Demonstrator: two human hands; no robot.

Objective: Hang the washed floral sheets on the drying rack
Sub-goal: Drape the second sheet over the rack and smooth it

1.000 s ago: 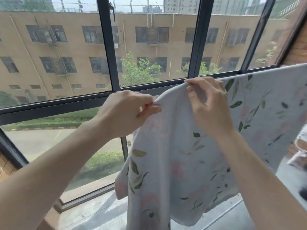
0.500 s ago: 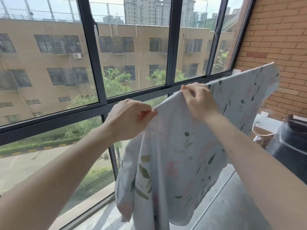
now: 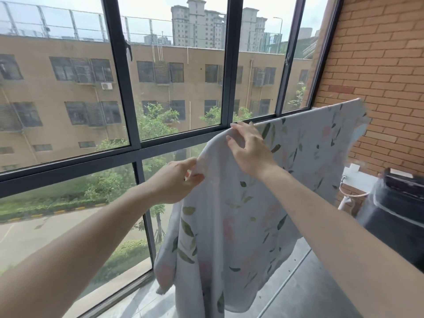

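Floral sheet (image 3: 231,226) draped over rack bar, bar itself hidden; top edge runs up-right toward brick wall (image 3: 378,65). Left hand (image 3: 176,182) pinches low left end; right hand (image 3: 250,150) rests fingers loose on fold, nearer the taut span.

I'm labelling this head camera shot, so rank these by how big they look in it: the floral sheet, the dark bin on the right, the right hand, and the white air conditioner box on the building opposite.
1. floral sheet
2. dark bin, cut off by the frame edge
3. right hand
4. air conditioner box, tiny only because it is far off
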